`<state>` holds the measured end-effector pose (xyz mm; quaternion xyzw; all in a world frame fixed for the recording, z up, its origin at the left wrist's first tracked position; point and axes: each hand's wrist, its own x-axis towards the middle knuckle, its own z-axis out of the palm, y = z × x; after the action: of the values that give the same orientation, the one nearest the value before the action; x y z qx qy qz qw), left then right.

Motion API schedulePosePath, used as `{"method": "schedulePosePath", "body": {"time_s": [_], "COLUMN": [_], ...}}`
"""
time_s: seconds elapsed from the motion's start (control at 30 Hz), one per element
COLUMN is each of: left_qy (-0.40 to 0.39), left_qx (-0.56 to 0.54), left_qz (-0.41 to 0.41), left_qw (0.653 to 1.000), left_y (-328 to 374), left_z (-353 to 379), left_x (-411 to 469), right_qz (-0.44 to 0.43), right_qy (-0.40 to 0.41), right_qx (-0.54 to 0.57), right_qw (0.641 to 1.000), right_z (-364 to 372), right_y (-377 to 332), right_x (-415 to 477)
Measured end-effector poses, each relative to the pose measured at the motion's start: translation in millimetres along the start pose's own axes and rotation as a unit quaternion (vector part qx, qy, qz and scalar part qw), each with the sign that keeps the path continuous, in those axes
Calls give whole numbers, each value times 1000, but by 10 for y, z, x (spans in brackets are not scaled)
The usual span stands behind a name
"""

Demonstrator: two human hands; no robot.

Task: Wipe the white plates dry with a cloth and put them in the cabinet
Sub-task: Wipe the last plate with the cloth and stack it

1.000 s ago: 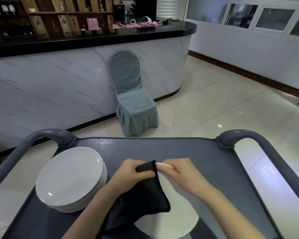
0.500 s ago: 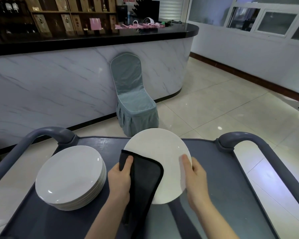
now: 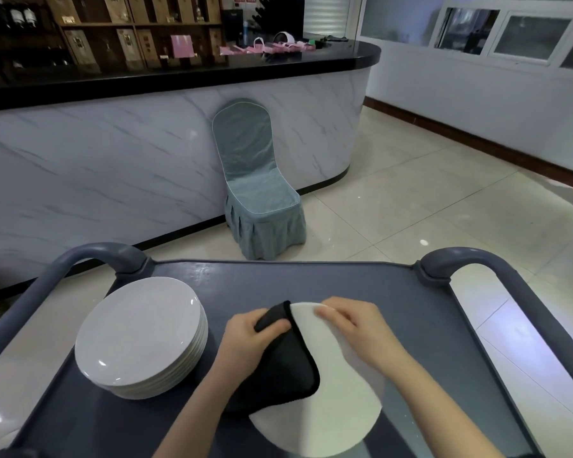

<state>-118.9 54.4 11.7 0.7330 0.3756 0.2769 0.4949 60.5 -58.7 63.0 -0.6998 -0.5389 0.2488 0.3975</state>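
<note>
A white plate (image 3: pixel 331 401) lies tilted toward me over the grey cart top, its far rim held up by both hands. My left hand (image 3: pixel 248 338) grips a black cloth (image 3: pixel 285 368) folded over the plate's left rim. My right hand (image 3: pixel 354 328) pinches the plate's far rim, fingers curled over the edge. A stack of several white plates (image 3: pixel 139 335) sits on the cart's left side.
The grey cart (image 3: pixel 311 282) has curved handle rails at its far left (image 3: pixel 96 256) and far right (image 3: pixel 460 259) corners. Beyond it a chair in a blue-grey cover (image 3: pixel 255 193) stands against a marble-fronted bar counter (image 3: pixel 113 166). Tiled floor (image 3: pixel 427 206) spreads to the right.
The plate was lying low a second ago, stood upright facing me half a second ago, and has now been tipped back down with both hands again at its far rim.
</note>
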Motion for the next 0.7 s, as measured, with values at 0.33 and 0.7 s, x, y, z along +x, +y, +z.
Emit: {"method": "schedulePosePath", "body": {"time_s": [0.33,0.7], "left_qy": [-85,261], "left_qx": [40,-327], "left_qz": [9,-251], "left_qw": [996,873], "left_y": [165,127], "left_z": [-168,303], "left_x": [148,-193], "right_qz": [12,201], "right_qy": [10,378], "right_qx": [-12,315], "right_qw": [1000,847], "right_z": [112,403], "right_y": [-60,-89], "right_x": [-46,-108]}}
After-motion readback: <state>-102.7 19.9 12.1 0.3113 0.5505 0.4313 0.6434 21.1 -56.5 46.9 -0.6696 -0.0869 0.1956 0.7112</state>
